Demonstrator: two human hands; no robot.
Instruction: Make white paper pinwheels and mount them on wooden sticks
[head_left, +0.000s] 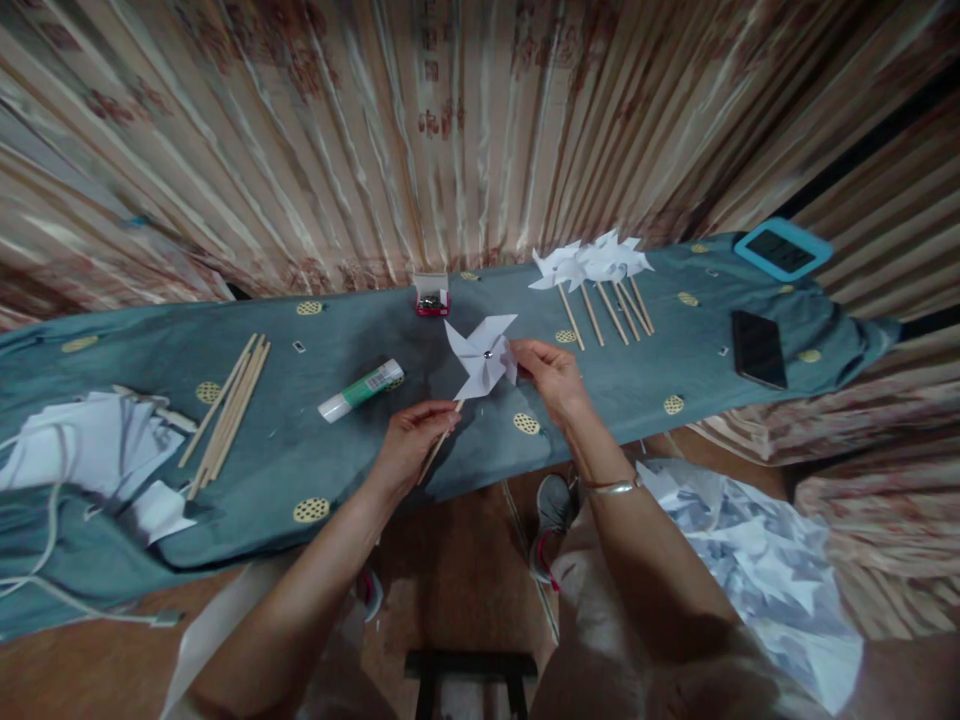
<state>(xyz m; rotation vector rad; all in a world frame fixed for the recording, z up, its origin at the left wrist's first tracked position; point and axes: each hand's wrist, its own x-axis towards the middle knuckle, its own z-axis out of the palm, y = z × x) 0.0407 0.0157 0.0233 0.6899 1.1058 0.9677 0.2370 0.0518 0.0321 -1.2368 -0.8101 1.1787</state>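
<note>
A white paper pinwheel [474, 368] with a silver pin at its centre is held up over the table's front half. My left hand [409, 440] is closed round its wooden stick [433, 461], just below the blades. On the other side, my right hand [551, 375] pinches the edge of the right blade; its fingertips are partly hidden behind the paper. A small red and white box [433, 305] of metal pins stands open behind the pinwheel. To the left lies a green and white glue stick [361, 390].
Loose wooden sticks [231, 420] and white paper sheets [90, 445] lie at the left, near a white cable [52, 530]. Several pinwheels [592, 262] rest at the back right. A phone [759, 348] and a blue-framed clock [782, 250] are farther right. A bag of white paper pieces [757, 560] is on the floor.
</note>
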